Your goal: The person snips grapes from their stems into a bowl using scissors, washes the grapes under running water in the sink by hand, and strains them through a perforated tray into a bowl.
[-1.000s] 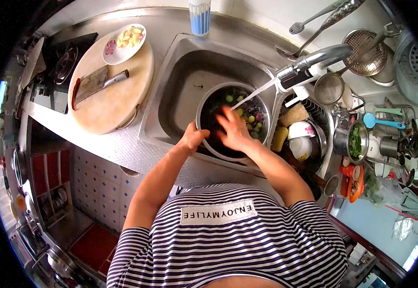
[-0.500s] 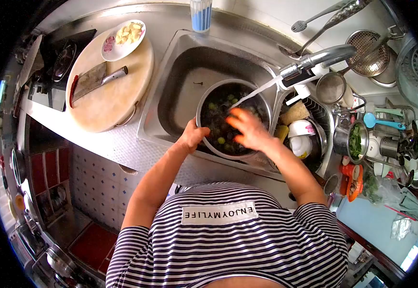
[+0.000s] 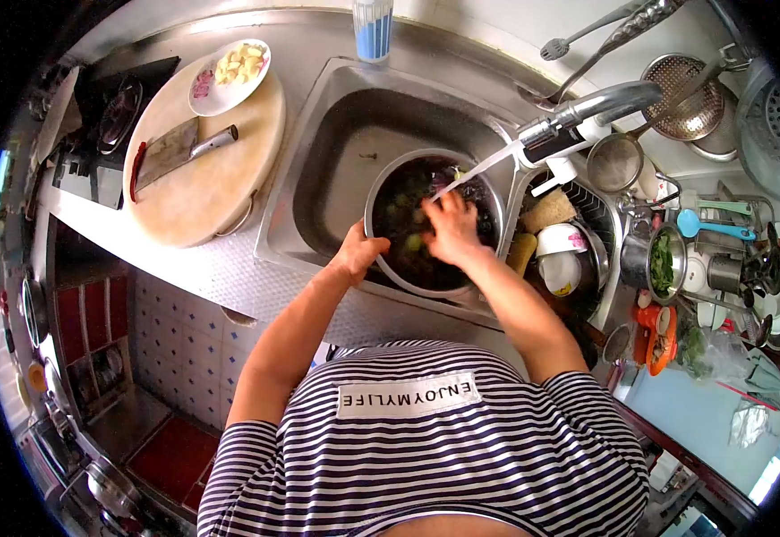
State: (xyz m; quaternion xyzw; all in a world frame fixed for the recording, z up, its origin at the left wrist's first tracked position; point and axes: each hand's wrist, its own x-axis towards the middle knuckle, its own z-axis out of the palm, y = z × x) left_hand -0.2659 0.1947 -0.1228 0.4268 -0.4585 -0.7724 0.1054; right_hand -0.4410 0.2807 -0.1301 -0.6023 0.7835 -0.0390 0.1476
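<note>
Water (image 3: 488, 167) streams down as your right hand (image 3: 453, 231), loosely spread, shifts toward your left hand (image 3: 357, 254), which clasps the bowl (image 3: 426, 293); green pieces (image 3: 414, 242) beneath your right are apparently being stirred.

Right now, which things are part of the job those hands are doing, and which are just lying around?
Part of the job, it seems:
- left hand, gripping the metal bowl
- right hand, reaching inside
- green pieces
- running tap

Untouched, just around:
- cleaver, round board
- plate of pale pieces
- yellow sponge
</note>
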